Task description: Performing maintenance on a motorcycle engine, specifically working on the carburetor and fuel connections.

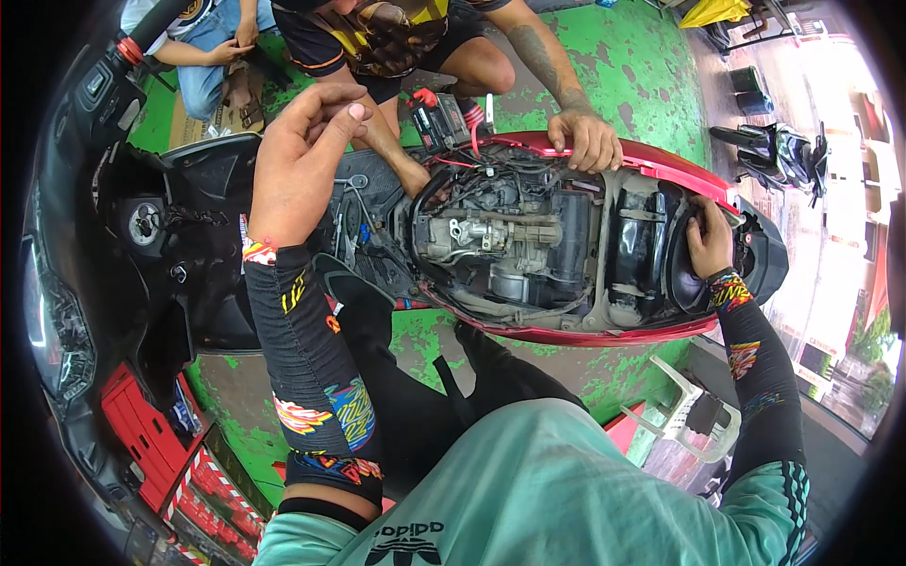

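Observation:
A scooter with its seat off lies across the view, its engine point(491, 236) exposed inside a red body panel point(528, 332). My left hand point(304, 156) is raised over the footboard point(377, 259), thumb pressed to curled fingers. Whatever it may pinch is hidden. At the rear, my right hand point(710, 241) curls its fingers over the rim of the black tail section point(696, 274), beside a black tank point(638, 247). Opposite me, a co-worker's one hand point(587, 140) rests on the far red panel, and the other hand point(413, 177) reaches into the engine bay.
A battery point(440, 123) with a red terminal cover and cables stands by the far panel. Wrenches point(355, 184) lie on the footboard. Another person point(209, 57) sits at the far left. A red tool cabinet point(151, 443) and white plastic chair point(694, 415) are nearer me.

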Motion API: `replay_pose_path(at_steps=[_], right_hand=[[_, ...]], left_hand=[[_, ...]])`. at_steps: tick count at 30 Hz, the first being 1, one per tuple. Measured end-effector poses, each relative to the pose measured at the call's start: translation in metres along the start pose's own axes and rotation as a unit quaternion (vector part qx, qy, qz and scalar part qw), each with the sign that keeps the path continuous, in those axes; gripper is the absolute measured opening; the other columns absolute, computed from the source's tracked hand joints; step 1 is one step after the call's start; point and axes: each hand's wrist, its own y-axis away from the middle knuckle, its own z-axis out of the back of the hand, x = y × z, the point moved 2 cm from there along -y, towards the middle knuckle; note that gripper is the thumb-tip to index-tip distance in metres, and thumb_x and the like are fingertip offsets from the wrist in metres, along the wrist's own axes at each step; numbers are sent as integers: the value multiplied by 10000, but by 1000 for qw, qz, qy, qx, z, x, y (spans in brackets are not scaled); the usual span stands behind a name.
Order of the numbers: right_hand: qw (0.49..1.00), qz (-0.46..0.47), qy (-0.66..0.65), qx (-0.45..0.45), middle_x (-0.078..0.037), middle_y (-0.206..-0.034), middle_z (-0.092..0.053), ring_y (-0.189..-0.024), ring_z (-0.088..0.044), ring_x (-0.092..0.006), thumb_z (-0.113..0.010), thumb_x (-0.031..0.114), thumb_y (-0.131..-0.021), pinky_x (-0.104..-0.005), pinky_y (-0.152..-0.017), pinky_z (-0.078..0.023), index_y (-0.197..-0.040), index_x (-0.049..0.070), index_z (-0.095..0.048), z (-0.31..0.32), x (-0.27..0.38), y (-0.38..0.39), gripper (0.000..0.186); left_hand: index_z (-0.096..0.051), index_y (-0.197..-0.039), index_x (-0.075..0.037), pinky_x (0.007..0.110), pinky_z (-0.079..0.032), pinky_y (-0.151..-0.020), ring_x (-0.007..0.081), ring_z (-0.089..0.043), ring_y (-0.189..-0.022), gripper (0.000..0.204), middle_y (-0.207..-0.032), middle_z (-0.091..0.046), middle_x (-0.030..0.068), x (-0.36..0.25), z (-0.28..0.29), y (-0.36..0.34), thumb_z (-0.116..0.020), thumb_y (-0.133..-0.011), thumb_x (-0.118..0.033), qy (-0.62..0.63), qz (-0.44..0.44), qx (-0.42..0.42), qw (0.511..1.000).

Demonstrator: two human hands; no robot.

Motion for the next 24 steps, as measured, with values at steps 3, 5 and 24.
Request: replay_pose_path(at_steps=[3,5,24], right_hand=[[1000,-4,1,2,-181,-910,-624,-848,-629,-347,-605,66,-894,-424,-816,-495,-1226,12,-607,0,-2,0,336],[1000,5,2,-4,-183,-918,-629,-849,-630,-347,-605,66,-895,-423,-818,-496,-1226,11,-607,-1,-2,0,335],[1000,0,-2,1,-180,-923,-632,-832,-627,-336,-598,50,-895,-412,-805,-495,-1210,14,-612,2,4,-1,317]], left_hand=[[-636,-1263,30,292,-502,-920,150,-664,-1007,280,-1122,-721,100,-2,0,1,-607,-1051,-151,-5,3,-4,1000],[-636,-1262,33,293,-503,-920,151,-664,-1009,279,-1123,-720,102,-1,0,1,-606,-1051,-148,-8,3,-5,1000],[-634,-1271,20,279,-498,-892,150,-667,-1008,290,-1126,-723,95,1,1,0,-604,-1056,-172,-11,-1,-3,1000]])
